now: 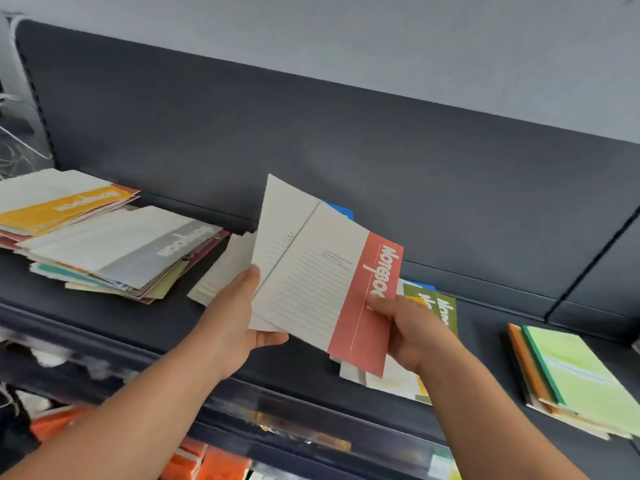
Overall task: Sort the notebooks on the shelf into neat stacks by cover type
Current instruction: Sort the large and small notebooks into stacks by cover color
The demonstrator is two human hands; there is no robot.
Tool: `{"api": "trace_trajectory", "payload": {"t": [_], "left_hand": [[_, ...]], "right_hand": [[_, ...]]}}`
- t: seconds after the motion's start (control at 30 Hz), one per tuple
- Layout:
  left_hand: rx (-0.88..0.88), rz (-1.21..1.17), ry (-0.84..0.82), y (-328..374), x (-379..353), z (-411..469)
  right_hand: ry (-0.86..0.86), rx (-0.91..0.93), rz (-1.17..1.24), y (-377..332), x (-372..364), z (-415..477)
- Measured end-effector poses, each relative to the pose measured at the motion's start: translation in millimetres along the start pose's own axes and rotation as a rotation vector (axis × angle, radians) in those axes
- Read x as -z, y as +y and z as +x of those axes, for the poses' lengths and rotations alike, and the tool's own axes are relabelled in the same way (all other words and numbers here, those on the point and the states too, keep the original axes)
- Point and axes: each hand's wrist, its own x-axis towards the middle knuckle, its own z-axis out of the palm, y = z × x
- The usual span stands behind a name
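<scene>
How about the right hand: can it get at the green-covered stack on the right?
Probably not yet: the right hand pinches the red-banded notebook. Nothing lies on the shelf between it and the green-covered stack, so freed, it likely could.

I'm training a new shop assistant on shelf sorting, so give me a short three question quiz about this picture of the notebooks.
1. Which colour is the band on the lined notebook that the right hand pinches? A red, B yellow, C grey.
2. True or false: the left hand holds nothing.
3. Fill in: the light green notebook tops a stack at the shelf's ____ end.
Key: 1 A. 2 false, it grips a pale notebook. 3 right.
</scene>
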Motion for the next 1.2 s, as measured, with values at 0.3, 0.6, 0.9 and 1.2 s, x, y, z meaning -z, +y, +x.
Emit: {"api": "trace_trajectory", "payload": {"t": [0.3,0.6,0.9,1.2], "left_hand": [[0.039,0.142,-0.170,-26.8,-73.1,-5.6],[0.109,0.123,-0.125,-36.6,-109.3,-7.7],[-0.093,1.288,-0.106,-59.6,-117.2,12.3],[-0.126,1.597,-0.297,-90.6,-121.2,2.2]], "right_hand": [[0.167,0.041,0.081,-0.8,93.8,-21.7],[0.396,0.081,0.002,-1.9,144.1,-25.6],[0.231,0.130,-0.561,4.4,139.7,-22.8],[0.178,0.215,-1.063,27.8,125.1,-11.6]]}}
